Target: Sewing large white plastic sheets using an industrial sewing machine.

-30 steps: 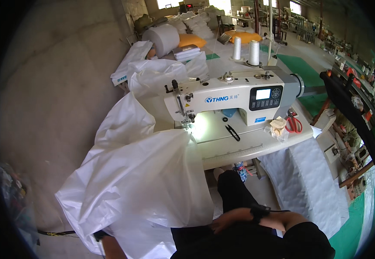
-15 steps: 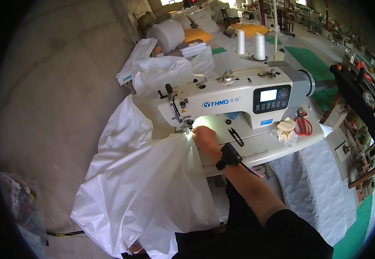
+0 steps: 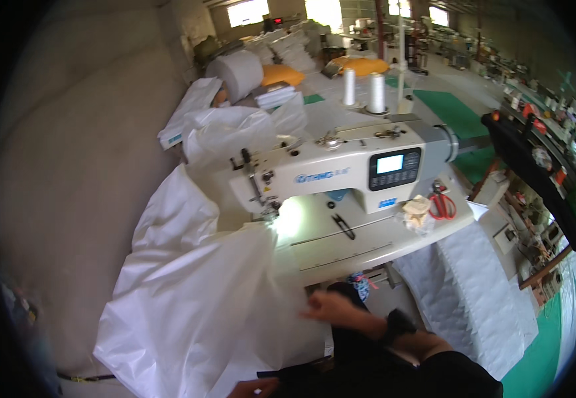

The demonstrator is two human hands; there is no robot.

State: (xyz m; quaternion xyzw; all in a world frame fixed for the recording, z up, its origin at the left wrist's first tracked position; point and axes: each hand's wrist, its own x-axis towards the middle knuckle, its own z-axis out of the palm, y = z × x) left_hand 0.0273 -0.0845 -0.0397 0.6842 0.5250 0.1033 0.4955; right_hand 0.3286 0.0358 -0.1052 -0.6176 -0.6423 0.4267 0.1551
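White sheet material (image 3: 195, 292) hangs in broad folds from the sewing machine (image 3: 328, 172) down over the near side. Its upper edge lies at the needle area, under the lit lamp. My right hand (image 3: 334, 308) is beside the sheet's right edge, below the front of the machine bed. Motion blurs its curled fingers, and whether they grip the sheet cannot be made out. At the bottom of the head view, my left hand (image 3: 255, 387) shows only in part, close to the sheet's lower portion. Its fingers are mostly hidden or cut off.
On the machine bed lie black thread snips (image 3: 343, 226), red-handled scissors (image 3: 442, 204) and a crumpled beige cloth (image 3: 416, 211). Two white thread cones (image 3: 376, 94) stand behind. Quilted white material (image 3: 463, 285) hangs at the right. A wall (image 3: 82, 152) rises at the left.
My right hand has left the needle area and moved down toward me along the sheet's right edge. My left hand has shifted right at the bottom. The view has tilted up.
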